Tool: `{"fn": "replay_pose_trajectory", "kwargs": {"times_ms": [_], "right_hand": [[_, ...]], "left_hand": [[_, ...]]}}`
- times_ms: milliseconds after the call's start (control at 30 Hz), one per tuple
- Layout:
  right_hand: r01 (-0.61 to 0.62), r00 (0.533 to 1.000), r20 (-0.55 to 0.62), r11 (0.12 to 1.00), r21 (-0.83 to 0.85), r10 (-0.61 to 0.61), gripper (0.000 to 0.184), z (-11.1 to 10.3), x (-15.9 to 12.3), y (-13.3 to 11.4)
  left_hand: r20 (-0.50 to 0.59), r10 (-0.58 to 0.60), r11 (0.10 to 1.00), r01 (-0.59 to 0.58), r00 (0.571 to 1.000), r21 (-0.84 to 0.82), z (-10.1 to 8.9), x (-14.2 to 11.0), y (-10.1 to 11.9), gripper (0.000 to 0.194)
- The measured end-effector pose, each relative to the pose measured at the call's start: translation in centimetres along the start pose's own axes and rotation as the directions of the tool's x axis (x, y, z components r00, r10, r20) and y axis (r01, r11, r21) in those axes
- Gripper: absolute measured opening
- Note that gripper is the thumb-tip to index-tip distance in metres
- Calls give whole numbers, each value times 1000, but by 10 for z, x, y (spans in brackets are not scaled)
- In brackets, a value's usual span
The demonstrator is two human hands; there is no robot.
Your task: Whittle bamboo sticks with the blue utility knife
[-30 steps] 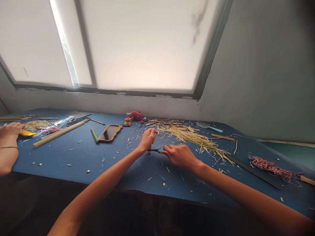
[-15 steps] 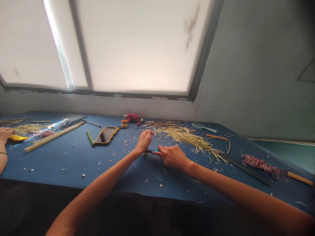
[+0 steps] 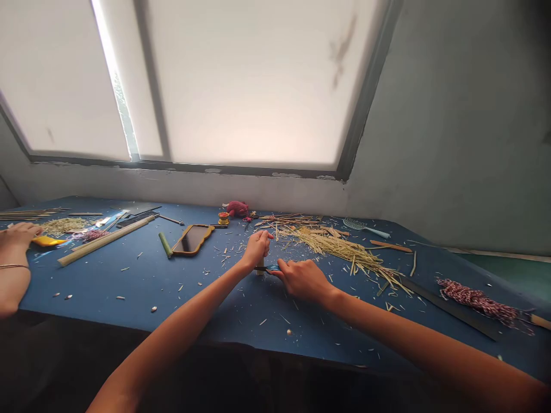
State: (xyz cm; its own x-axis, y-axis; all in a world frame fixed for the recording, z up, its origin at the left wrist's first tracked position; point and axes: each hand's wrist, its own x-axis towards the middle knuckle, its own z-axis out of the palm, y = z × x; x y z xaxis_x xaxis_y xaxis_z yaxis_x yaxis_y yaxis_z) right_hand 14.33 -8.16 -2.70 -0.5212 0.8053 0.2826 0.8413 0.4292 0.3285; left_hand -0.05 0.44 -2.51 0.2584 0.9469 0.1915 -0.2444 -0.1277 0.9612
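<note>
My left hand (image 3: 256,248) is closed around a short upright stub of bamboo (image 3: 260,270) standing on the blue table (image 3: 129,281). My right hand (image 3: 301,279) grips the handle of a small dark-bladed knife (image 3: 264,268), its blade lying flat against the stub near the table top. Fine splinters and chips lie scattered round both hands. A heap of thin pale bamboo slivers (image 3: 340,248) spreads just behind and to the right of my right hand.
A phone in a yellow case (image 3: 192,238), a green stick (image 3: 165,244) and a long bamboo pole (image 3: 105,240) lie to the left. Another person's hand (image 3: 17,235) rests at the far left. Red-white twine (image 3: 477,298) and a dark ruler (image 3: 447,308) lie right.
Both hands have stayed on the stub and knife with only small shifts; the left hand has dropped a little lower onto the stub. The view has swung slightly.
</note>
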Motion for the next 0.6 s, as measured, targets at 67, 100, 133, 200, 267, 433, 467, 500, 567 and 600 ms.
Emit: {"fn": "replay_pose_trajectory", "kwargs": {"times_ms": [67,100,133,200,267,433,467,500,567,600], "right_hand": [[19,1000,-1,1000,-3,-19,48,0,-4,7],[25,1000,5,1000,-8,-25,48,0,-7,12],[26,1000,14,1000,-15,-25,49,0,-10,18],[18,999,31,1000,-25,-17,50,-2,-15,26],[7,999,39,1000,-24,-6,51,-4,-16,27],[-19,998,57,1000,-2,19,52,-5,-4,6],[-20,998,59,1000,5,20,51,-5,-1,1],[-20,998,59,1000,11,19,50,-5,1,-2],[-9,999,50,1000,24,8,49,-5,3,-5],[-1,999,44,1000,28,-1,49,-5,3,-5]], "left_hand": [[91,8,1000,-6,996,-16,-2,-2,3,23],[130,12,1000,-9,991,-22,-2,-3,4,23],[155,16,1000,-12,988,-27,-3,-3,5,23],[157,10,999,-5,988,-33,-3,-3,4,23],[85,-6,999,9,996,-38,-3,-1,2,22],[-67,19,999,-22,998,-46,-4,3,-5,21],[-68,26,999,-29,997,-42,-4,3,-5,22],[-66,31,999,-33,997,-38,-4,3,-5,22],[-57,34,999,-36,998,-32,-4,3,-5,22],[-51,33,999,-34,998,-29,-4,2,-4,22]]}}
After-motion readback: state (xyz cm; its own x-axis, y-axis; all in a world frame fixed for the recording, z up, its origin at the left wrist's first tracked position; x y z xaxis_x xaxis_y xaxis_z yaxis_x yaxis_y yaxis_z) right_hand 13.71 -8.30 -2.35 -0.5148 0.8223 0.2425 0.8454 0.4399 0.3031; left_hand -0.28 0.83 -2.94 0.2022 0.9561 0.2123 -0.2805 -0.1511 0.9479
